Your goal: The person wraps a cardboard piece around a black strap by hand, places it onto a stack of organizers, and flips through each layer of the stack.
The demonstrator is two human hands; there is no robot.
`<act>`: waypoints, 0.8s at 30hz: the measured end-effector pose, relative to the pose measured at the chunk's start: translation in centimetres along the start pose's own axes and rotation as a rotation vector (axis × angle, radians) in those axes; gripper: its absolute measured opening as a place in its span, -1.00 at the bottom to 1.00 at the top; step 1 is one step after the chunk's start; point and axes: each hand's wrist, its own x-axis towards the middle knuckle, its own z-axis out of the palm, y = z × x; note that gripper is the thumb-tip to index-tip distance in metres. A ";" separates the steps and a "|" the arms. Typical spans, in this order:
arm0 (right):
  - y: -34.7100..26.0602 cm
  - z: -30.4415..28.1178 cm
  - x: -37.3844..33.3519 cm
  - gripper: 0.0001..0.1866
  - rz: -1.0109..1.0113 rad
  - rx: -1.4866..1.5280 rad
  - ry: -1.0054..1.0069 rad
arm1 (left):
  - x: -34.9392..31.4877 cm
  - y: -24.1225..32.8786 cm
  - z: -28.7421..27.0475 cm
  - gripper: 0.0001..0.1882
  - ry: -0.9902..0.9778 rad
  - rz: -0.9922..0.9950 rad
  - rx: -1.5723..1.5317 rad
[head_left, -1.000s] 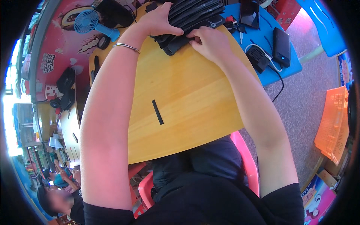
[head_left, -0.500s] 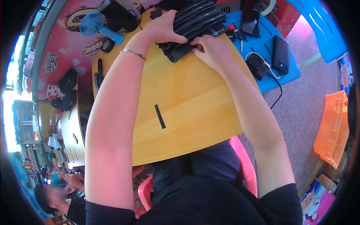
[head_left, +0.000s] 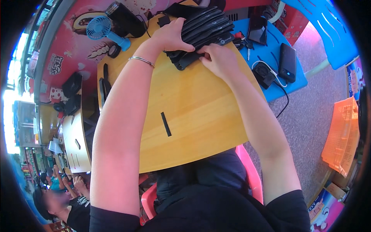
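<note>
A thick stack of flat black pieces (head_left: 206, 26), some with a small pale round mark, lies at the far end of the yellow wooden table (head_left: 193, 112). What the pieces are I cannot make out. My left hand (head_left: 170, 36) grips the stack's left side, thumb stretched along its near edge and other fingers partly hidden behind it. At the near right edge, my right hand (head_left: 217, 58) has its fingers curled and pinches the lowest black piece (head_left: 185, 62). Both hands almost meet there. Nearer to me on the wood lies a thin black strip (head_left: 166, 124).
At the far left are a light blue handheld fan (head_left: 101, 30) and a black cylinder (head_left: 125, 19). A blue stool (head_left: 276, 83) on the right holds a phone (head_left: 257, 30), keys and a power bank (head_left: 287, 63). An orange basket (head_left: 340, 135) stands right; another person (head_left: 58, 205) sits lower left.
The whole view has shifted slightly, so the table and stack appear a little lower. Both hands keep their hold at the near edge of the stack.
</note>
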 end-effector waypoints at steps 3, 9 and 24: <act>0.2 0.1 0.0 -0.80 0.005 0.015 0.001 | -0.1 0.3 0.0 0.17 0.000 -0.003 -0.008; -0.1 0.2 0.1 -0.83 -0.020 -0.018 0.037 | -0.1 -0.1 0.5 0.18 0.020 -0.002 0.022; -0.4 -0.2 -0.3 -0.82 0.011 -0.028 0.019 | -0.5 0.2 0.0 0.20 -0.001 -0.009 0.020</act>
